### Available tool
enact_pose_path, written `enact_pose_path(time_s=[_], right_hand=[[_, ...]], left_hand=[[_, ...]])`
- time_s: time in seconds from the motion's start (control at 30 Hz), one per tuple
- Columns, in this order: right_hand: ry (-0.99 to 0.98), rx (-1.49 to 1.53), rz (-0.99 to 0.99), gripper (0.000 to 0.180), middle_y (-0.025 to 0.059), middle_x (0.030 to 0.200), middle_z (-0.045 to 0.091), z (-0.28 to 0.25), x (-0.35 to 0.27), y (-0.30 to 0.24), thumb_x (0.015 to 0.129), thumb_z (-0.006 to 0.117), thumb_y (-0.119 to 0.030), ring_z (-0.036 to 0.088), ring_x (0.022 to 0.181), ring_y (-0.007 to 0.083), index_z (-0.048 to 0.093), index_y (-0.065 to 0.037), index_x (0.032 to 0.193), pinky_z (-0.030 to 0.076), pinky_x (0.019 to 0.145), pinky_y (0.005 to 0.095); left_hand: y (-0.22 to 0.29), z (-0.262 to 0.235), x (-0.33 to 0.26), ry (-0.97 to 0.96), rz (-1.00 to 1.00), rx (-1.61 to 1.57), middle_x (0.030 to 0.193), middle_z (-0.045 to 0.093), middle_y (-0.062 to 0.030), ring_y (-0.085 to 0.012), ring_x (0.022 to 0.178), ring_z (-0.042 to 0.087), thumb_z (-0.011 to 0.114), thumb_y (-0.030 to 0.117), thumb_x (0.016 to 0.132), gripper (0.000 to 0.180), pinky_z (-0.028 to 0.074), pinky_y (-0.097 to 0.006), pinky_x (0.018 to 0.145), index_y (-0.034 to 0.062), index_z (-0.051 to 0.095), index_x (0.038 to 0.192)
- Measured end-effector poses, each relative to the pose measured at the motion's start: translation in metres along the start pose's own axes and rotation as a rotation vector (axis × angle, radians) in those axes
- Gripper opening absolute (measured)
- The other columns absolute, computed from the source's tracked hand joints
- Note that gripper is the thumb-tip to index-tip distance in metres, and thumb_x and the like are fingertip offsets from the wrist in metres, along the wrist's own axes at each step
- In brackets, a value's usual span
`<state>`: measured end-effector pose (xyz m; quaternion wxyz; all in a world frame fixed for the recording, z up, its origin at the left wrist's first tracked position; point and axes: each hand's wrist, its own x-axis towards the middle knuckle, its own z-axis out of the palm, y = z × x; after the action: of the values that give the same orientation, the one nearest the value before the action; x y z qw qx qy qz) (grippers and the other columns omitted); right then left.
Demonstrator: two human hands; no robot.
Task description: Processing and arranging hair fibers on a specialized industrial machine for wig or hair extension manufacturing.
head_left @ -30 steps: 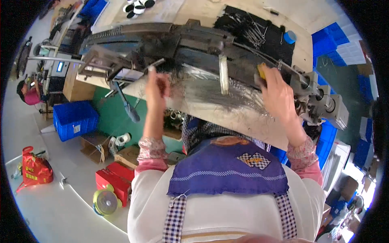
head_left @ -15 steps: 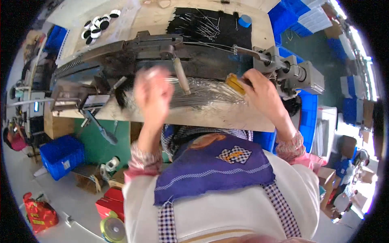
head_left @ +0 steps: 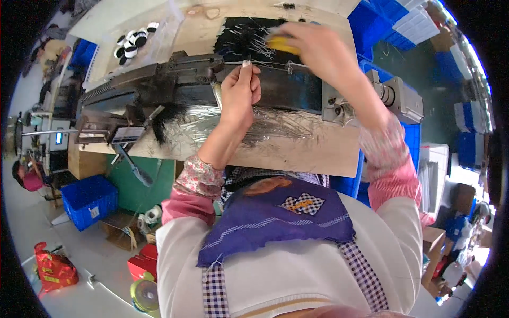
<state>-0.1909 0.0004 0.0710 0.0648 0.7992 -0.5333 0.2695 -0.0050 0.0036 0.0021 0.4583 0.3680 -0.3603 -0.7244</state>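
Both hands have lifted onto the black machine [head_left: 175, 85]: left hand [head_left: 239, 93] pinches thin wires [head_left: 275, 123] at its rail, right hand [head_left: 318, 50], blurred, clenches a yellow tool [head_left: 281, 43] above the wire pile.

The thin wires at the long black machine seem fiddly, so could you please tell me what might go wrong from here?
1. The left hand pinches thin wire right at the black machine; fingers might get pricked or caught.
2. The right hand with its yellow object is blurred, so it could miss its mark.
3. Loose wires on the wooden board could snag a sleeve.
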Motion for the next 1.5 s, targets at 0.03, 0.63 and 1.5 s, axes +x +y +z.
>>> enact_pose_path(time_s=[0.03,0.63,1.5], right_hand=[[-0.236,0.021,0.058,0.022,0.0199,0.096,0.062,0.010,0.015,-0.003,0.082,0.057,-0.008,0.059,0.093,0.0372,0.059,0.000,0.102,0.048,0.073,0.0408],[-0.641,0.648,0.323,0.031,0.0165,0.088,0.064,0.023,0.044,0.003,0.092,0.057,-0.024,0.065,0.075,0.0200,0.060,-0.004,0.116,0.051,0.061,0.0305],[-0.090,0.148,-0.098,0.014,0.0026,0.074,0.057,0.016,0.018,-0.025,0.076,0.066,-0.012,0.059,0.079,0.0205,0.070,-0.013,0.089,0.039,0.078,0.0345]], left_hand=[[0.001,0.001,0.002,0.027,-0.012,0.000,0.057,0.035,0.0046,-0.0069,0.045,0.029,0.047,0.024,0.099,0.023,0.023,-0.024,0.042,0.0068,0.053,0.086],[0.013,0.012,-0.006,-0.335,-0.036,-0.341,0.143,0.032,-0.0215,-0.0279,0.138,0.027,0.029,0.063,0.093,0.078,0.028,-0.043,0.112,0.0024,0.023,0.142],[0.021,-0.004,-0.012,-0.112,-0.085,-0.680,0.130,0.048,-0.0202,-0.0317,0.128,0.041,0.030,0.054,0.097,0.068,0.027,-0.042,0.113,-0.0068,0.043,0.124]])
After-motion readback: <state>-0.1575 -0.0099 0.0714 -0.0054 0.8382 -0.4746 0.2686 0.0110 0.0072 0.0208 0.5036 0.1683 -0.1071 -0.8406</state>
